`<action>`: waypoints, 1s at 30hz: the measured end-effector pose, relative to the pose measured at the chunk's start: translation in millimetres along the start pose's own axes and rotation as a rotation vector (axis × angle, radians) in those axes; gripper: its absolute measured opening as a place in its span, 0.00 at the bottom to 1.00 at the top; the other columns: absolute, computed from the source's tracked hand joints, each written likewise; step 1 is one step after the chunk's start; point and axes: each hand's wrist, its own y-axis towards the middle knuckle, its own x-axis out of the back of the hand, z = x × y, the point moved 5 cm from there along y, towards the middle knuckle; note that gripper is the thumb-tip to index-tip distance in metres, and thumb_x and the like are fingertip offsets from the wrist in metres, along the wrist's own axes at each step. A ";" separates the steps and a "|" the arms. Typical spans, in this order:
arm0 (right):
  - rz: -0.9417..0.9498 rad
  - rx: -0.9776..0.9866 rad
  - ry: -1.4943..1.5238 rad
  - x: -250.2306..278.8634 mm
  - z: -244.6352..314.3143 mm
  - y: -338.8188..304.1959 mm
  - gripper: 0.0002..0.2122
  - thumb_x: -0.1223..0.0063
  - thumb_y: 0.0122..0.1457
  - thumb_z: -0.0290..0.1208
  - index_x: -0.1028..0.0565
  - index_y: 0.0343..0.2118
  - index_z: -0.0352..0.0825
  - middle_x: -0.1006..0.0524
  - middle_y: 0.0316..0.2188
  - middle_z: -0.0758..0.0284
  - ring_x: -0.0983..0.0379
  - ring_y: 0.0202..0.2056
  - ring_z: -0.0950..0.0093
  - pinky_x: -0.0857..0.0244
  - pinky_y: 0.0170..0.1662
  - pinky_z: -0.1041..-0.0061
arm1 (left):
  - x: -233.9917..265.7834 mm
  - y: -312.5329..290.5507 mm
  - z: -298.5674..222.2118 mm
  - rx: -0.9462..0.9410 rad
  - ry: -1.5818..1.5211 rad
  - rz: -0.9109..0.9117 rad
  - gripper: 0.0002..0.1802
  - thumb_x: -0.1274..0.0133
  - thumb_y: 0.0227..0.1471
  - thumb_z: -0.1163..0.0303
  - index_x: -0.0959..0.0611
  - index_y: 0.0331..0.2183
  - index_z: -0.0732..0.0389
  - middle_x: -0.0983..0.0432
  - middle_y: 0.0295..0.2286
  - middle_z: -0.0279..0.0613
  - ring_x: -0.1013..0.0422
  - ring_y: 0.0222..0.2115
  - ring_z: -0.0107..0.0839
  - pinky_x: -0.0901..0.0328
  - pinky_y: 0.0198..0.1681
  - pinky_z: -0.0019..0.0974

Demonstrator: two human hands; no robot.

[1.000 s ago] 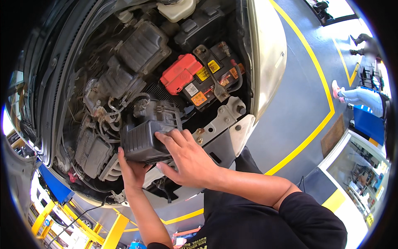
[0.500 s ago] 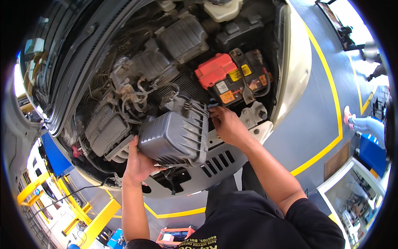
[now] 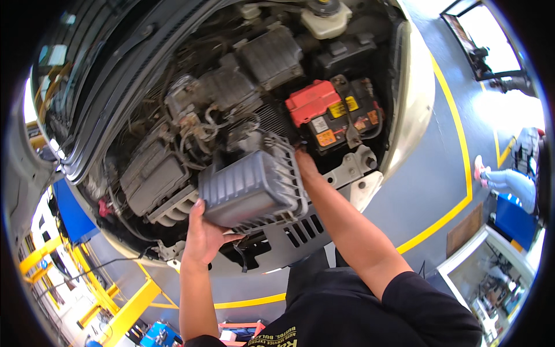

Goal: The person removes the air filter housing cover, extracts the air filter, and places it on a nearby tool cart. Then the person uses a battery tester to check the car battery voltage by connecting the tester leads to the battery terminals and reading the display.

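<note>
A ribbed grey plastic air filter housing (image 3: 245,194) sits tilted at the front of a car's engine bay. My left hand (image 3: 203,236) grips its lower left corner, thumb on the side wall and fingers partly underneath. Past the housing's right edge, my right hand (image 3: 307,168) reaches down into the gap beside the battery (image 3: 338,136). Its fingers are hidden there, so what they touch cannot be seen. A red cover (image 3: 313,101) lies over part of the battery.
Left of the housing are the engine's hoses and a dark engine cover (image 3: 151,176). A white reservoir (image 3: 326,23) stands at the far side. The slotted front bumper (image 3: 277,246) lies between me and the bay. Yellow lift parts (image 3: 130,312) stand at lower left; a person's legs (image 3: 509,182) show far right.
My right hand has gone deeper beside the housing, so its fingers have dropped from sight. The housing has tipped, showing more of its ribbed top. The view has shifted slightly.
</note>
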 end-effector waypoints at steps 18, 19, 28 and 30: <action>-0.118 0.033 -0.301 29.1 61.4 -34.0 0.23 0.48 0.58 0.21 0.39 0.55 0.17 0.31 0.50 0.35 0.25 0.48 0.43 0.24 0.50 0.58 | 14.4 3.9 -6.0 -0.023 -0.015 0.018 0.57 0.60 0.56 0.24 0.41 0.67 0.63 0.38 0.63 0.58 0.38 0.62 0.57 0.40 0.56 0.73; -0.115 0.045 -0.347 27.2 59.9 -33.7 0.24 0.48 0.57 0.21 0.39 0.55 0.17 0.31 0.51 0.35 0.24 0.48 0.44 0.24 0.50 0.58 | 14.7 4.5 -5.0 -0.023 -0.020 0.020 0.57 0.59 0.55 0.24 0.42 0.67 0.63 0.38 0.62 0.58 0.37 0.62 0.57 0.39 0.56 0.72; -0.123 0.229 -0.676 15.3 40.5 -19.2 0.34 0.40 0.50 0.23 0.39 0.62 0.30 0.34 0.56 0.51 0.27 0.51 0.54 0.24 0.51 0.64 | 14.7 13.2 1.1 -0.003 -0.111 0.024 0.53 0.58 0.56 0.27 0.40 0.67 0.60 0.38 0.62 0.57 0.38 0.62 0.56 0.40 0.55 0.74; -0.215 0.245 -0.460 23.2 42.2 -16.1 0.25 0.52 0.61 0.29 0.38 0.63 0.35 0.34 0.56 0.53 0.27 0.50 0.52 0.26 0.52 0.58 | 13.3 16.0 1.9 0.018 -0.133 0.039 0.53 0.58 0.56 0.27 0.40 0.67 0.59 0.39 0.62 0.56 0.39 0.62 0.56 0.40 0.55 0.75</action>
